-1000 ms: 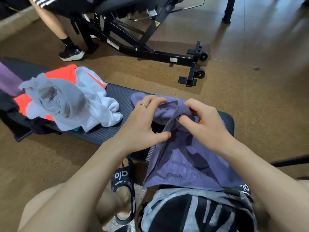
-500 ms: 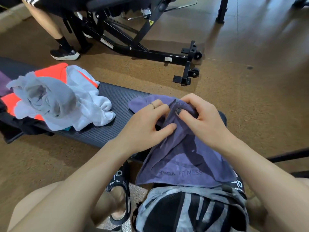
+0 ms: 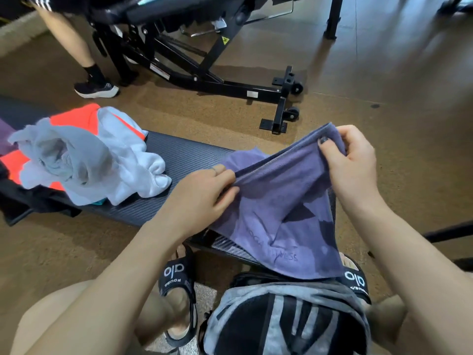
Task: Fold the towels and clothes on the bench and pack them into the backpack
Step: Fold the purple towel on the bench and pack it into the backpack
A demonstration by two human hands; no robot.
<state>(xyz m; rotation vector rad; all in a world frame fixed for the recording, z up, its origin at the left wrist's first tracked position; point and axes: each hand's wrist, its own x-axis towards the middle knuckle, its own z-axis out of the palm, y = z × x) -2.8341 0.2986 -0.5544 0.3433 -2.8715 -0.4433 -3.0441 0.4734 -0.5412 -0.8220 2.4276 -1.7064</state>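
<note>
A soft purple towel (image 3: pixel 276 201) hangs doubled at centre frame, its fold pulled into a taut ridge. The right hand (image 3: pixel 350 160) pinches the raised upper corner; the left hand (image 3: pixel 202 193) grips the fold lower down. Faint lettering near the hem is hard to read. Its lower edge drapes over the ribbed black bench (image 3: pixel 184 162) toward the grey-and-black backpack (image 3: pixel 284 321), cut off at the bottom. At left lies a rumpled heap of grey, white and orange clothes (image 3: pixel 84 155).
</note>
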